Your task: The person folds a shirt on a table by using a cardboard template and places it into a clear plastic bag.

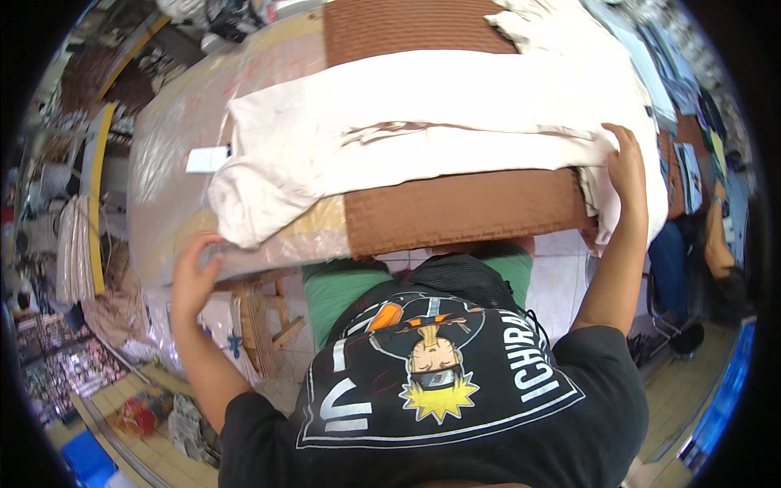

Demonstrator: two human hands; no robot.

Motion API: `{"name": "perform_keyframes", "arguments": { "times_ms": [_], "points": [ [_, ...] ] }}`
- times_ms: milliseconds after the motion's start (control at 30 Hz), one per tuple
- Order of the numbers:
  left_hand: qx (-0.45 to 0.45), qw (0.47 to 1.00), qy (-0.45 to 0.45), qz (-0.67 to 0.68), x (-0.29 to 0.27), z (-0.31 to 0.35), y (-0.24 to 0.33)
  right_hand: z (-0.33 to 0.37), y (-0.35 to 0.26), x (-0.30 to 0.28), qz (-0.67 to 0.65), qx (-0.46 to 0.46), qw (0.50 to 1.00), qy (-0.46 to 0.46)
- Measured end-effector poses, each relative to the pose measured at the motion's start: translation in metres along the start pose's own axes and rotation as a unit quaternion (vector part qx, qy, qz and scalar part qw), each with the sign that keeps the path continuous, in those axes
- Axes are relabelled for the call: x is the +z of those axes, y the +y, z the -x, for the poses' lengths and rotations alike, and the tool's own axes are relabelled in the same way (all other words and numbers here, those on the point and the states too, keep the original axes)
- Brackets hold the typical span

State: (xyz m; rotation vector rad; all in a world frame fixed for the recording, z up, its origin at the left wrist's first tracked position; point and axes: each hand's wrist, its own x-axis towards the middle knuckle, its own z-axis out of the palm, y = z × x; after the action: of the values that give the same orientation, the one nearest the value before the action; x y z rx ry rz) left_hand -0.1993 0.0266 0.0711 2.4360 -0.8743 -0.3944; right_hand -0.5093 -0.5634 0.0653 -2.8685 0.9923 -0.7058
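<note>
A long cream garment (455,89) lies spread across the work table, with a narrow gap between its upper and lower lengths. Its left end is rumpled and rounded, and a white tag (207,160) sticks out beside it. My left hand (195,272) is at the table's near left edge, just below that rumpled end, thumb and fingers apart. At the other end, my right hand (626,167) rests against the cloth with its fingers stretched out. Part of the right hand's grip side is hard to make out against the fabric.
Brown textured matting (464,211) covers the table's middle; clear plastic over cardboard (175,203) covers its left side. More cream cloth (569,24) lies at the far right. Folded blue garments (671,73) are stacked beyond. Another person's arm (716,236) shows at the right.
</note>
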Motion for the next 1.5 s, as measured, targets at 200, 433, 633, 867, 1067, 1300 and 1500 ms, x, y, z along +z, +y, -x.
{"name": "perform_keyframes", "arguments": {
  "times_ms": [200,433,633,867,1067,1300,1500],
  "points": [
    [0.071,0.987,0.109,0.094,-0.004,-0.132,0.093,-0.067,-0.050,0.010,-0.059,-0.071,0.989,0.114],
    [-0.095,0.958,0.092,-0.255,0.099,-0.222,0.042,-0.068,-0.058,0.090,0.239,-0.054,0.969,-0.017],
    [-0.076,0.979,0.145,-0.122,0.091,-0.217,0.022,-0.071,-0.054,0.100,0.226,-0.051,0.973,-0.008],
    [-0.091,0.953,0.246,0.152,-0.011,-0.113,-0.008,-0.070,-0.165,0.083,-0.142,-0.156,0.977,0.043],
    [-0.231,0.940,0.220,0.124,0.044,-0.081,-0.034,-0.015,-0.420,0.096,-0.335,-0.130,0.871,-0.336],
    [0.150,0.872,0.465,-0.009,0.040,-0.014,0.018,0.014,-0.417,0.056,-0.306,-0.417,0.856,-0.004],
    [0.132,0.959,0.250,0.014,0.119,0.066,0.012,0.095,-0.348,0.075,-0.277,-0.464,0.833,-0.113]
  ]
}}
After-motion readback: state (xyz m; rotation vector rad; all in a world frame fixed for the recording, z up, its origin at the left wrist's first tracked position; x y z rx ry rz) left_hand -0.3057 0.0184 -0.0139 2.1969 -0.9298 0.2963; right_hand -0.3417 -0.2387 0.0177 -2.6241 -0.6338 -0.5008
